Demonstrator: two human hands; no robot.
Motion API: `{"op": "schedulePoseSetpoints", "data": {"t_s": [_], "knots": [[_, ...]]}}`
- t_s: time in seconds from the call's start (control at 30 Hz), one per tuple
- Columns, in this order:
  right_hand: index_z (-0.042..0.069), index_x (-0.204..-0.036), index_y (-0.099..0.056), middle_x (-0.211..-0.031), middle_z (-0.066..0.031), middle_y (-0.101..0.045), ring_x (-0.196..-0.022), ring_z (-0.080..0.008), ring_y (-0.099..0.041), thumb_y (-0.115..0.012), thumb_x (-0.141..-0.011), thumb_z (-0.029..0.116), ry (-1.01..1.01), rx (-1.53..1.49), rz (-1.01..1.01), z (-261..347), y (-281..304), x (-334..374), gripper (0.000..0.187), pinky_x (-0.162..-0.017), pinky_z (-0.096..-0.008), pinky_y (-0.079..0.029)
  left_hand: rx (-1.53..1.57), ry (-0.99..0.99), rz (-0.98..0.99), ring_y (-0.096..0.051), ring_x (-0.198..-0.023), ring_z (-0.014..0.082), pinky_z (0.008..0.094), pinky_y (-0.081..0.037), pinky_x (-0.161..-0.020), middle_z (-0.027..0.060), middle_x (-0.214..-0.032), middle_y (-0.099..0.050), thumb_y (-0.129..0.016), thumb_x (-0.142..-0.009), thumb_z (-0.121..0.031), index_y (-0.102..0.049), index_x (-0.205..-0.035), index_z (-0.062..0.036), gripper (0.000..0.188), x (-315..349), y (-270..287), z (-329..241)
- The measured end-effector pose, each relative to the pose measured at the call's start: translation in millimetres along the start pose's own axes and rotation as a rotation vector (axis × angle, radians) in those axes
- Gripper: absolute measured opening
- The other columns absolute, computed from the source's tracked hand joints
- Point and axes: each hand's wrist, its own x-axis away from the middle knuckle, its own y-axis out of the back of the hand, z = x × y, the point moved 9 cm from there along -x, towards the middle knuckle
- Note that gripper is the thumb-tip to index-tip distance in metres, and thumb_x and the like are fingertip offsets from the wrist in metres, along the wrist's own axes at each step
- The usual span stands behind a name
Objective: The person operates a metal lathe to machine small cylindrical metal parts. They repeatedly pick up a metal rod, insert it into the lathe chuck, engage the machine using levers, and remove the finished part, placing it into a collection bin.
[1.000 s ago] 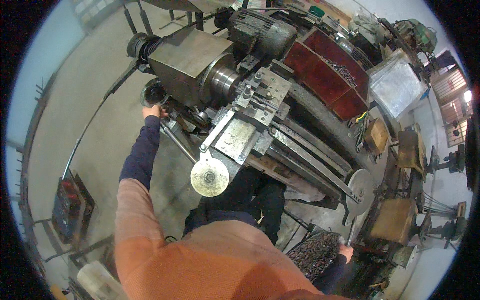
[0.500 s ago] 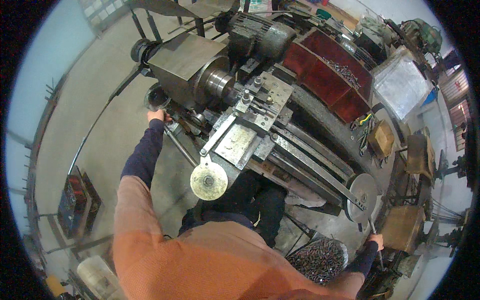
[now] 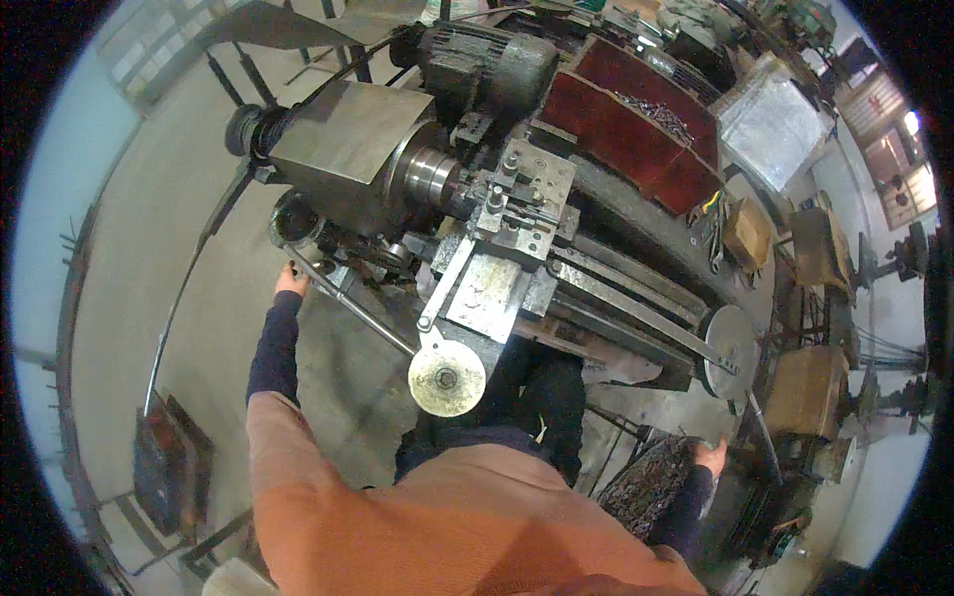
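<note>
A small lathe (image 3: 517, 223) stands before me, its chuck (image 3: 432, 177) at the left end of the bed. Close beside the upper end of a long metal lever bar (image 3: 363, 318) is my left hand (image 3: 289, 279); its fingers are too small and blurred to show whether they grip. A round handwheel disc (image 3: 446, 378) sits at the near end of the cross slide. On the right, my right hand (image 3: 710, 457) is open, apart from the rod handle (image 3: 763, 435) below the grey wheel (image 3: 728, 351). Below that hand stands a container of small dark metal parts (image 3: 651, 489).
Behind the bed are red trays (image 3: 621, 124) holding small metal pieces. An electric motor (image 3: 487, 65) stands at the back. Wrenches (image 3: 715, 233) and a cardboard box (image 3: 745, 235) lie on the right. A dark box (image 3: 169, 467) is on the floor at left.
My right hand has let go of the rod handle and moved left toward the container. My left hand has shifted down and left, and the lever bar's upper end now shows. The view has tilted.
</note>
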Motion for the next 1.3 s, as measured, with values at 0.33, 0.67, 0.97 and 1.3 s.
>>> {"op": "schedulePoseSetpoints", "data": {"t_s": [0.33, 0.67, 0.97, 1.3], "knots": [[0.004, -0.085, -0.064, -0.081, -0.0155, -0.062, -0.079, -0.0267, -0.060, -0.058, -0.058, 0.013, 0.223, -0.096, -0.033, 28.7, -3.4, 13.4, 0.029, -0.074, -0.0315, -0.046, -0.165, 0.397, 0.162, -0.054, -0.094, 0.0325, 0.0394, -0.043, -0.079, 0.0201, -0.100, -0.055, -0.051, -0.075, -0.039, -0.055, -0.098, 0.0006, 0.046, 14.0, -109.4, -42.9], [0.001, -0.089, -0.061, -0.086, -0.0154, -0.061, -0.081, -0.0245, -0.059, -0.056, -0.059, 0.011, 0.794, -0.423, -0.086, 232.3, 109.7, -4.0, 0.032, -0.074, -0.0317, -0.044, -0.414, 0.067, 0.495, -0.058, -0.085, 0.0274, 0.0378, -0.045, -0.073, 0.0118, -0.088, -0.061, -0.054, -0.074, -0.034, -0.057, -0.098, -0.0114, 0.033, 26.0, -4.7, -66.3], [0.006, -0.085, -0.061, -0.083, -0.0131, -0.059, -0.077, -0.0296, -0.054, -0.062, -0.055, 0.020, 1.763, -0.631, 0.089, 555.2, 146.0, 238.8, 0.033, -0.071, -0.0371, -0.044, -0.245, -0.121, -0.325, -0.057, -0.078, 0.0294, 0.0377, -0.045, -0.067, 0.0108, -0.084, -0.061, -0.051, -0.078, -0.033, -0.053, -0.104, -0.0108, 0.035, 35.5, 276.3, -58.4], [0.002, -0.071, -0.063, -0.075, -0.0177, -0.061, -0.073, -0.0296, -0.060, -0.059, -0.051, 0.021, 1.652, 0.003, 0.249, 629.8, 81.3, 309.5, 0.028, -0.069, -0.0364, -0.048, -0.365, 0.419, -0.139, -0.056, -0.081, 0.0330, 0.0410, -0.045, -0.069, 0.0152, -0.085, -0.059, -0.045, -0.073, -0.053, -0.055, -0.096, -0.0098, 0.050, 141.8, 287.2, -21.6]]}}
